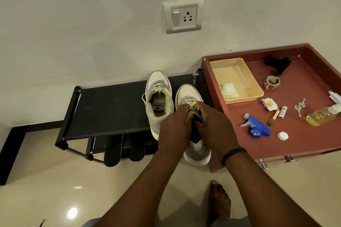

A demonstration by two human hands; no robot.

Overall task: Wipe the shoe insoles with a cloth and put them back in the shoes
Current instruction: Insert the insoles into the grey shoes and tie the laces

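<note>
Two white and grey sneakers stand on a black shoe rack [110,108]. The left shoe [159,101] stands free with its tongue label showing. Both my hands are at the opening of the right shoe [198,153]. My left hand [173,127] curls its fingers into the opening onto a dark insole [195,137], whose heel end sticks out between my hands. My right hand [215,131] grips the shoe's tongue and collar from the right side. A white cloth [228,89] lies in a beige tray [257,92].
Two dark insole-shaped pieces [113,151] lean on the rack's lower shelf. To the right, a red-brown tabletop [304,134] holds a blue spray head [258,129], a yellow liquid bottle [321,116], keys and small items. My bare foot [219,202] is on the tiled floor.
</note>
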